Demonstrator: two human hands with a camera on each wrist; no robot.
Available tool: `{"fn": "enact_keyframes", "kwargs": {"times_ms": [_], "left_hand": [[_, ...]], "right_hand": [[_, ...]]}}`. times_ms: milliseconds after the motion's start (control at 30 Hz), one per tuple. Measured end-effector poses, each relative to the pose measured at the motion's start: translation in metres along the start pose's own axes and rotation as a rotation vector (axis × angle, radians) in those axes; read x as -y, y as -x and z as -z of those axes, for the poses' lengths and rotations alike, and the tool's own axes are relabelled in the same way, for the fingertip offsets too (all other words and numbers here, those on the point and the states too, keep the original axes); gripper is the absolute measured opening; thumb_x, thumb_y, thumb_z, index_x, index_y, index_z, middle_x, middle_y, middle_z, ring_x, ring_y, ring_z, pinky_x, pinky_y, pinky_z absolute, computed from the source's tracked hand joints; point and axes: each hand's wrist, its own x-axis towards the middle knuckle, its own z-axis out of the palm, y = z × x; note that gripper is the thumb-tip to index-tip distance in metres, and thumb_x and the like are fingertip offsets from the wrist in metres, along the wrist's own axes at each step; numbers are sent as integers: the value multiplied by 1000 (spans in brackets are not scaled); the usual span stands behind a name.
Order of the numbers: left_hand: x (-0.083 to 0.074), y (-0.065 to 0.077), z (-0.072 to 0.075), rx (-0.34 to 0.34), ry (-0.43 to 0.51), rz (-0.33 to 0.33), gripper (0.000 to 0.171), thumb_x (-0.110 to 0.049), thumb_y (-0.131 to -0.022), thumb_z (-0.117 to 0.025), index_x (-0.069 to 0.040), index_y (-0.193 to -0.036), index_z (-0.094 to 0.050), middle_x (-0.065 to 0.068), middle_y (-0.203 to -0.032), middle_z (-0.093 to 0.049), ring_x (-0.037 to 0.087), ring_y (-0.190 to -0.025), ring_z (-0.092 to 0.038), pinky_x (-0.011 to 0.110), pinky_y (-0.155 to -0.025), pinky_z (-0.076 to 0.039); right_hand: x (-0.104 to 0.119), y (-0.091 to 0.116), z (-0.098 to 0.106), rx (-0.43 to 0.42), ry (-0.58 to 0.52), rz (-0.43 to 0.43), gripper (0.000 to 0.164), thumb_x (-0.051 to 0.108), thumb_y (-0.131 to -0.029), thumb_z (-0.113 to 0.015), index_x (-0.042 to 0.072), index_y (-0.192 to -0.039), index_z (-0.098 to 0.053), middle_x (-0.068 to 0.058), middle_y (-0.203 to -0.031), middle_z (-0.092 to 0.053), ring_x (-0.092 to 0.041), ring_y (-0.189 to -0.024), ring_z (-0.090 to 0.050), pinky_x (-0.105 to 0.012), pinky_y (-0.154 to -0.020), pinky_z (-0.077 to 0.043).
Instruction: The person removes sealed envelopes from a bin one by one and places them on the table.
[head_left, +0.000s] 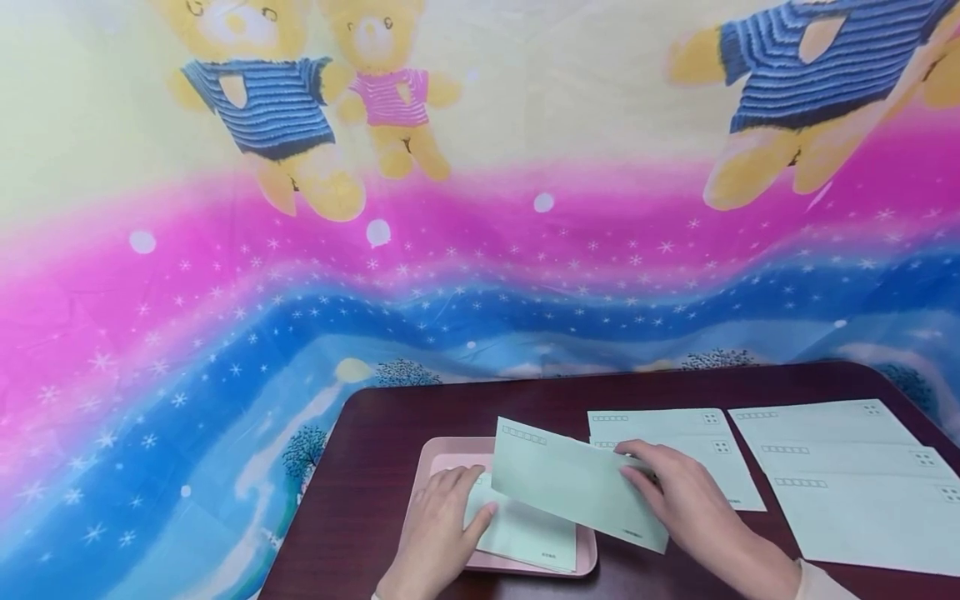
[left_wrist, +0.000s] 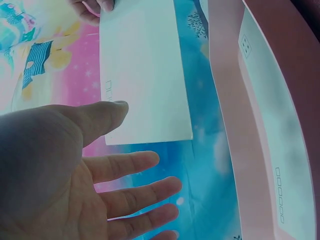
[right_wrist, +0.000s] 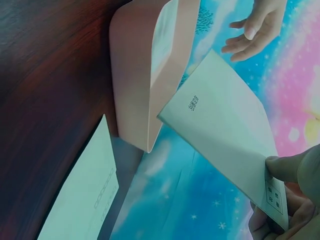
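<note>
My right hand point(head_left: 690, 496) pinches a pale envelope point(head_left: 570, 487) by its right end, thumb on one face and fingers behind, as the right wrist view shows. The envelope hangs tilted above the right part of a pink tray point(head_left: 433, 454). It bears a row of printed postcode boxes at one end and a stamp square at the other. In the tray lie more envelopes point(head_left: 528, 533), partly hidden. Over the tray's left side is my left hand point(head_left: 442, 525); in the left wrist view its fingers point(left_wrist: 145, 195) are spread and straight, apart from the held envelope.
On the dark wooden table point(head_left: 360, 483), two overlapping envelopes point(head_left: 667, 423) lie right of the tray, partly behind my right hand. Farther right, three overlapping envelopes point(head_left: 877, 525) form another column. A curtain point(head_left: 525, 250) printed with teddy bears hangs behind the table's far edge.
</note>
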Motion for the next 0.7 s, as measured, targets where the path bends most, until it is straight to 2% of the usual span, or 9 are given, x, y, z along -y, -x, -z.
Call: {"fn": "enact_keyframes", "kwargs": {"times_ms": [300,700], "left_hand": [[-5,0,-4,42,-23,-8,45,-41,-94,-68,-17,-132,-64,1,-126,-69,23,-119,-63,44,-90,-52],[-13,-2,-7,80,27,-26,45,-42,-97,-65,-16,-134,-63,3,-129,-67,24,-121,-61,45,-93,-51]], "right_hand": [[-12,7,7,28,22,-54,27,11,-87,-78,20,-112,-72,4,-100,-76,-15,-84,-70,-30,-66,-51],[-27,14,16,81,21,-109,27,13,-88,-77,21,-113,-72,2,-103,-75,-17,-85,-69,-29,-65,-51]]}}
